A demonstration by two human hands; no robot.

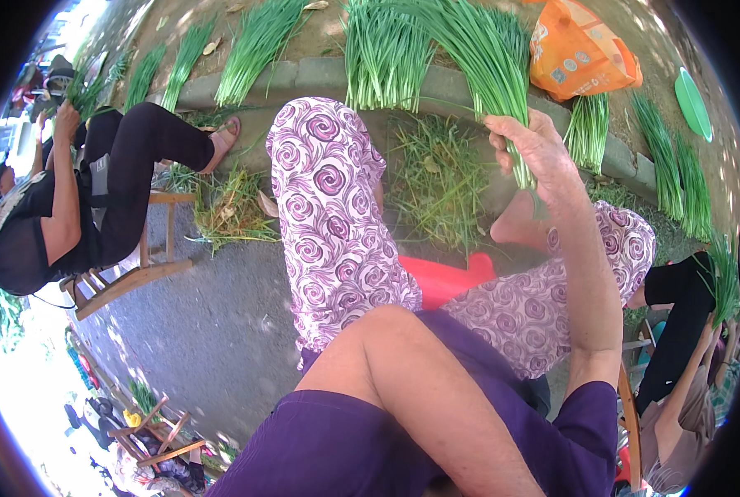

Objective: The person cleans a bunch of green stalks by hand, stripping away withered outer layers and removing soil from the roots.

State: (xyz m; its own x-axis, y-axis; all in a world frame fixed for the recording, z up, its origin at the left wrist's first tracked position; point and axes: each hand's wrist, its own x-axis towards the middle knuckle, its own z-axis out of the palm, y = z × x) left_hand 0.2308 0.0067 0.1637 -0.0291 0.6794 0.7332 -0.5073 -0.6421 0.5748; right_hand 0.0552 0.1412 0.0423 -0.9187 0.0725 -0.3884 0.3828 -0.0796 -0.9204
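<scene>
My right hand (541,152) is closed around the pale stem ends of a bunch of garlic chives (485,59). Their green leaves fan away over the kerb, overlapping other chives there. Just left of that bunch, a thick row of chives (385,62) lies with its stem ends on the concrete kerb (314,77). My left forearm (435,388) is bent back across my purple shirt, and the left hand is out of view. Between my patterned trouser legs, a heap of trimmed grass-like leaves (438,180) covers the ground.
An orange bag (581,53) rests on more chives (589,130) at the right, near a green plastic basin (693,105). Red plastic (447,279) shows beneath me. People sit on both sides holding chives; a wooden chair (137,279) is under the left one. Another leaf heap (233,211) lies left.
</scene>
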